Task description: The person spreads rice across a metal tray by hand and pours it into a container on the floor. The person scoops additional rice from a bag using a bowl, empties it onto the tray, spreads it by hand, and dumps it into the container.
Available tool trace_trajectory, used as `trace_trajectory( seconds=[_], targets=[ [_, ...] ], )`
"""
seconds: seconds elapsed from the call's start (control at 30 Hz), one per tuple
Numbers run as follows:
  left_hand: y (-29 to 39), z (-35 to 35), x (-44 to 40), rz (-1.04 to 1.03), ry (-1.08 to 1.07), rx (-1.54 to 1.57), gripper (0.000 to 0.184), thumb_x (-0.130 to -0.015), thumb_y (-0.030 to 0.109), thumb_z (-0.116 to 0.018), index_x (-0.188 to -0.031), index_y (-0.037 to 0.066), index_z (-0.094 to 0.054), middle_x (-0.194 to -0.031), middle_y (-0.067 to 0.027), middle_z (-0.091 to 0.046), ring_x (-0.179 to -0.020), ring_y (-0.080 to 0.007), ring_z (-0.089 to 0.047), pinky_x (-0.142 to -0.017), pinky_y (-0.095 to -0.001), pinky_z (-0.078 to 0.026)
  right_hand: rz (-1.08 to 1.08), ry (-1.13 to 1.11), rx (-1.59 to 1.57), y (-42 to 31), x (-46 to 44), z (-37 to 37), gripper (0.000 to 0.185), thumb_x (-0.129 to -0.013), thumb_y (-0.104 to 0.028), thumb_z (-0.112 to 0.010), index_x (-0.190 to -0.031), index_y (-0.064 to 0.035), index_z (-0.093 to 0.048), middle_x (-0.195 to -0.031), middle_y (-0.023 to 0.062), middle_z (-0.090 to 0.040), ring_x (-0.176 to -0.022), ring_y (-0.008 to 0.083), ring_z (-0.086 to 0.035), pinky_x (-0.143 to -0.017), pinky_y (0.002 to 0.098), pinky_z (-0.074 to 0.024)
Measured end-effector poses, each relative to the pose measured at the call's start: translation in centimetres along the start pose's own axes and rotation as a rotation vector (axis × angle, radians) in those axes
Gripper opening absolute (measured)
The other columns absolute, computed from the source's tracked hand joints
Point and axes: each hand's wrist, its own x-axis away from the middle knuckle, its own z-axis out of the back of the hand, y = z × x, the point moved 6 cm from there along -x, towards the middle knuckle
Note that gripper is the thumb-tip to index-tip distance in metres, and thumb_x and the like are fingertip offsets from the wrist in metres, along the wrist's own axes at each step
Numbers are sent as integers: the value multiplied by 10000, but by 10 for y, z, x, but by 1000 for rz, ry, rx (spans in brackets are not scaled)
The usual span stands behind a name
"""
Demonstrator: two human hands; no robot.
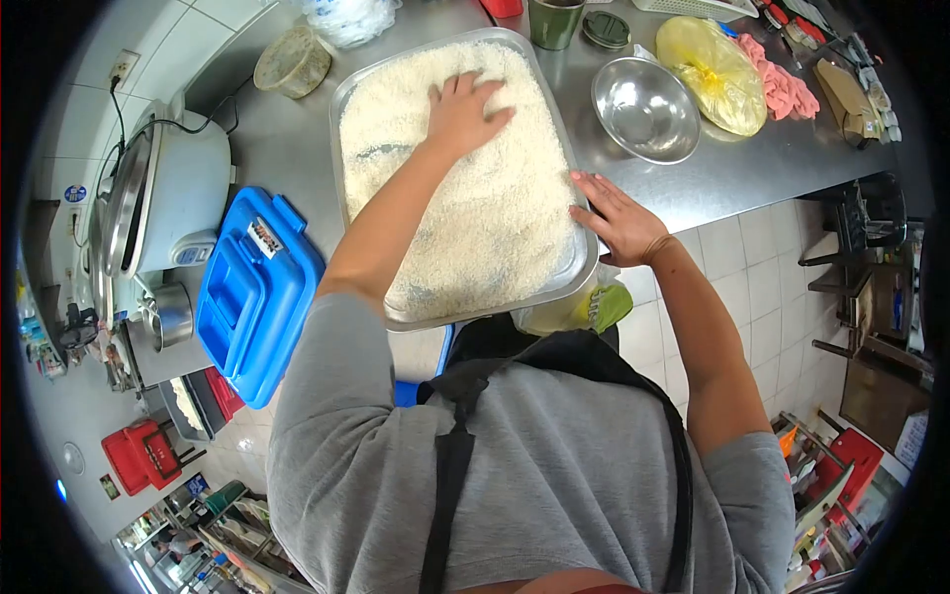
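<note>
A large rectangular metal tray [547, 65] lies on the steel counter in front of me, filled with white grains that look like rice [485, 213]. My left hand [463, 117] rests on the rice near the far end, palm down and fingers spread, holding nothing. At the tray's right side, my right hand [625, 226] grips the rim, with thumb and fingertips on the edge. A dark streak of bare tray shows through the rice left of my left wrist. The tray's near end reaches past the counter toward my body.
Left of the tray lean a blue lid [259, 297] and a white rice cooker [188, 188]. A steel bowl [645, 111], a yellow plastic bag [712, 74] and a pink cloth [777, 81] lie to the right. Behind stand a tub [293, 64] and a green container [555, 25].
</note>
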Motion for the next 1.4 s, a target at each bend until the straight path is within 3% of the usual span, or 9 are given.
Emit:
trace_trajectory(
  seconds=[0.47,0.67,0.83,1.0,1.07,1.13,1.23,1.3,1.4],
  targets=[
    [42,81,222,48,-150,59,495,-882,491,-634,-1307,240,-610,-1433,-139,-461,-1335,-440,-395,-1134,-622,-239,-25,-42,36,-7,-5,-6,894,-529,-153,-900,-1316,-77,-483,-1595,218,-169,-1467,378,-238,-1227,469,-233],
    [39,114,260,99,33,287,340,-885,252,-676,-1202,129,-666,-1326,-138,-560,-1262,-342,-495,-1090,-470,-365,-42,6,101,-6,-2,-11,886,-531,-147,-890,-1320,-83,-492,-1608,212,-129,-1462,377,-249,-1228,461,-233],
    [-16,124,317,453,372,166,294,-871,116,-661,-1159,63,-661,-1240,-171,-581,-1121,-363,-559,-952,-428,-463,-28,49,126,-15,0,-7,890,-523,-144,-881,-1321,-92,-490,-1600,212,-168,-1457,374,-263,-1223,468,-237],
    [-36,118,352,689,450,161,319,-865,103,-639,-1175,27,-638,-1105,-197,-634,-1033,-385,-600,-879,-436,-494,-87,266,116,-38,13,-18,863,-573,-50,-799,-1366,-109,-464,-1562,198,-303,-1451,379,-291,-1203,498,-238],
    [-54,84,359,771,277,480,380,-855,68,-613,-1233,34,-607,-935,-205,-660,-861,-368,-645,-785,-414,-512,-228,369,75,-35,28,-35,782,-639,55,-654,-1385,-104,-480,-1503,196,-408,-1441,394,-309,-1191,519,-241],
    [-56,80,363,768,360,455,374,-819,72,-605,-1189,22,-608,-869,-218,-667,-790,-381,-654,-735,-421,-516,-258,481,-140,-41,43,-43,733,-679,126,-496,-1377,-96,-517,-1420,207,-502,-1448,384,-314,-1184,497,-255],
    [-47,78,366,816,192,383,358,-760,136,-629,-1102,29,-642,-994,-246,-673,-930,-412,-656,-807,-470,-522,-331,585,-511,-44,59,-50,575,-776,82,-473,-1334,-36,-550,-1385,205,-535,-1398,367,-406,-1154,444,-300],
    [-39,71,376,865,177,346,336,-736,149,-635,-1053,43,-655,-1001,-242,-676,-951,-415,-654,-827,-485,-523,-357,835,-1005,-34,71,-50,396,-970,-111,-474,-1344,9,-516,-1246,159,-623,-1138,245,-579,-1030,351,-415],
    [-11,66,404,905,241,385,293,-723,137,-634,-998,38,-647,-992,-224,-676,-977,-414,-644,-846,-501,-519,-606,818,-1233,-7,81,-73,436,-963,-176,-551,-1372,-31,-505,-1075,82,-653,-976,156,-603,-828,297,-485]
  ],
)
